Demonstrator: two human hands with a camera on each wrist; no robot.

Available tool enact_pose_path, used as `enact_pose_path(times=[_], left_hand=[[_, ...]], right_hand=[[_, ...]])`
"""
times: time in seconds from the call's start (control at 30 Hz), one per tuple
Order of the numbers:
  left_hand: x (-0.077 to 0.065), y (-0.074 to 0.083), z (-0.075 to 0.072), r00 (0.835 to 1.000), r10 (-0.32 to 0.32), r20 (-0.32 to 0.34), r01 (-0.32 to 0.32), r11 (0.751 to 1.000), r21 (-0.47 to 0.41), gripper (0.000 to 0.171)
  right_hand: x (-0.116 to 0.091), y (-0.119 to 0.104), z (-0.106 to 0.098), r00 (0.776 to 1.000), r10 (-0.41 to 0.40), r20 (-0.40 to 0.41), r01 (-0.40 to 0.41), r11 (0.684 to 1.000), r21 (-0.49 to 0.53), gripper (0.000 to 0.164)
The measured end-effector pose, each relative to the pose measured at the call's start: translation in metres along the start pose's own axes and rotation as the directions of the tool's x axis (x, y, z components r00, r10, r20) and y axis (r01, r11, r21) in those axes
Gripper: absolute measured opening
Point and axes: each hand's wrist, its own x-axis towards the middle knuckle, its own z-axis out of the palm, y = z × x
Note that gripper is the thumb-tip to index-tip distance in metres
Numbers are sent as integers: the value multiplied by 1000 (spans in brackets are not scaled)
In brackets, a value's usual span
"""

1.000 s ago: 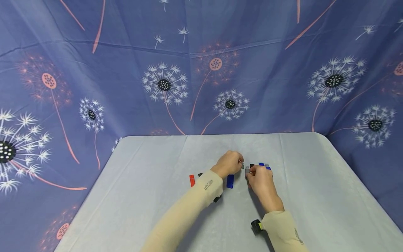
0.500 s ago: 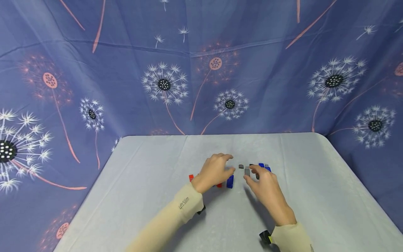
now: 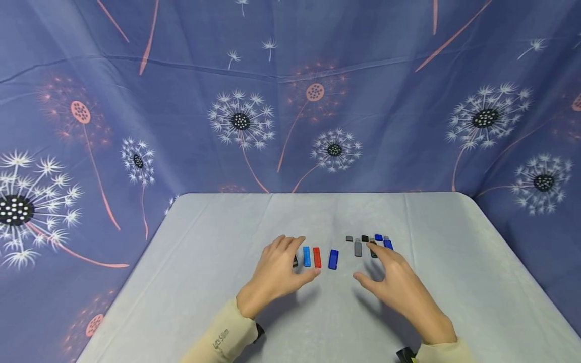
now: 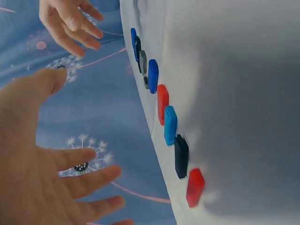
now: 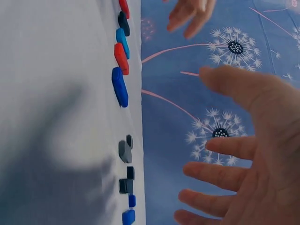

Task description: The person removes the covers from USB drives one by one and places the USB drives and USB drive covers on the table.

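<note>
My left hand (image 3: 277, 272) hovers with spread fingers over the left part of a row of flash drives, holding nothing. In the left wrist view a red flash drive (image 4: 195, 187) and a black one (image 4: 181, 157) lie at that end. A light blue flash drive (image 3: 306, 256), a second red one (image 3: 317, 257) and a dark blue one (image 3: 333, 259) follow. My right hand (image 3: 401, 282), also holding nothing, is near three uncapped drives: grey (image 3: 358, 248), black (image 3: 373, 250), partly behind its fingers, and blue (image 3: 388, 244). Behind these lie a grey cap (image 3: 349, 238), a black cap (image 3: 365, 238) and a blue cap (image 3: 379, 237).
A pale cloth covers the table (image 3: 218, 227). Its far edge meets a blue curtain (image 3: 386, 126) printed with dandelions, which also hangs along both sides. Dark wrist cameras sit below both hands.
The left hand has set down the grey cap and drawn back to the left. My right hand has released the grey flash drive and pulled back toward the lower right.
</note>
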Motion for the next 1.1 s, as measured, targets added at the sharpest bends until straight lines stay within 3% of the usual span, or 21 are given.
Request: enact_pose_path(times=[0.2, 0.47, 0.77, 1.1], left_hand=[[-28, -13, -6, 997, -57, 53, 58, 998, -15, 97], [-52, -26, -16, 992, -123, 10, 123, 992, 9, 104], [-62, -33, -18, 986, -169, 18, 168, 986, 20, 108], [-65, -37, -11, 981, -192, 12, 192, 981, -1, 107]], right_hand=[[-11, 6, -8, 999, -32, 10, 33, 999, -40, 91], [-20, 11, -21, 999, 22, 30, -21, 1000, -12, 98], [-26, 16, -16, 998, 56, 21, -56, 998, 36, 98], [-25, 14, 11, 989, 118, 86, -127, 987, 100, 88]])
